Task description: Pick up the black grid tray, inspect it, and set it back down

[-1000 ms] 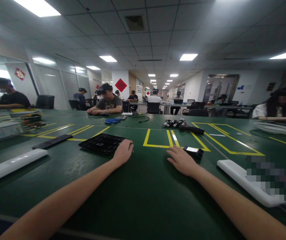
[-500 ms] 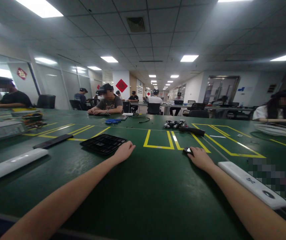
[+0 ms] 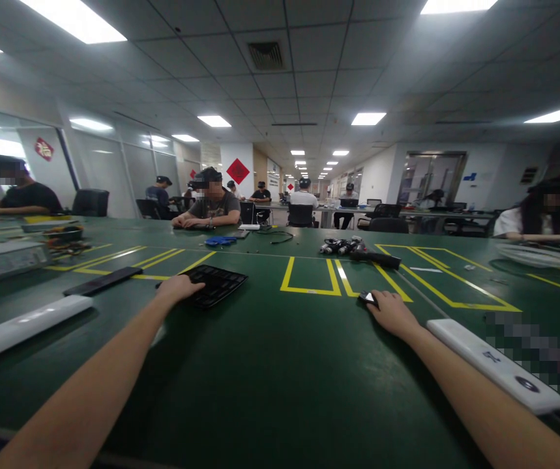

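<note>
At the left edge of a flat, black, ribbed plastic panel (image 3: 218, 286), my left hand (image 3: 178, 291) has its fingers closed, with the thumb lying over the top. The panel rests on the green table, and its left end is partly covered by the hand. My right hand (image 3: 393, 312) lies on the table with its fingers closed on a small dark object (image 3: 368, 298) with a bright, shiny patch. Its exact kind is too small to make out. Just right of that wrist is a long white device (image 3: 495, 365).
Another white device (image 3: 30, 327) and a black bar (image 3: 103, 281) lie on the left. Bundled cables (image 3: 341, 245) and a black cylinder (image 3: 376, 258) sit beyond my right hand. Yellow tape (image 3: 309, 291) marks the green table (image 3: 280, 378). A co-worker (image 3: 214, 205) sits across.
My left hand has moved left, from the panel's right side to its left edge. The panel stays in about the same place. My right hand has hardly moved.
</note>
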{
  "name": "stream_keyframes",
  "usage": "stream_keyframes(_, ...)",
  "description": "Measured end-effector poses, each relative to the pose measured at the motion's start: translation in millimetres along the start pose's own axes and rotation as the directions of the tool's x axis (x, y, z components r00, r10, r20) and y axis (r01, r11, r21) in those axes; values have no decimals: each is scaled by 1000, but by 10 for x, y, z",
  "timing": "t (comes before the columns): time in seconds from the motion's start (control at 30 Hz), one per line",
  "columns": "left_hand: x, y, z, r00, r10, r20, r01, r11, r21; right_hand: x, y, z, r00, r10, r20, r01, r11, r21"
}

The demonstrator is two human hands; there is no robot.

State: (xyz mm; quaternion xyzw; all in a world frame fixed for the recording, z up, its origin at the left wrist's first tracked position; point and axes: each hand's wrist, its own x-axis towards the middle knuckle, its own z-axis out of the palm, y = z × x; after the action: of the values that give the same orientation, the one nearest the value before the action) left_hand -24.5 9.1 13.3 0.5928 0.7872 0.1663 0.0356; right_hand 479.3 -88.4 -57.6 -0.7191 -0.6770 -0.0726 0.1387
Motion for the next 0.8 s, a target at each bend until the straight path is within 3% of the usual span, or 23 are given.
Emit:
stream_keyframes(0.23,20,27,81,988,107,107,-121,984,131,8,-2,-3,999,39,5,-40,995,94)
stream_keyframes(0.37,-92,126,59,986,119,119,-134,982,133,12,-159,-29,999,32,12,-34,977,210)
stream_keyframes(0.47,-279,371,138,970,205,127,-214,975,56,-32,-408,-71,999,-34,9,29,951,307)
stream_keyframes(0.57,-608,766,333,945,315,93,-310,949,-64,-136,-690,-113,992,-122,12,106,908,406)
stream_keyframes(0.63,-891,1039,491,911,405,72,-388,905,-176,-218,-841,-117,986,-169,6,138,825,548)
stream_keyframes(0.7,-1175,1252,631,847,531,34,-461,764,-451,-287,-940,-88,975,-218,-34,177,677,714)
stream_keyframes(0.8,-1492,1398,763,765,644,-22,-520,596,-612,-341,-995,6,943,-305,-134,272,473,838)
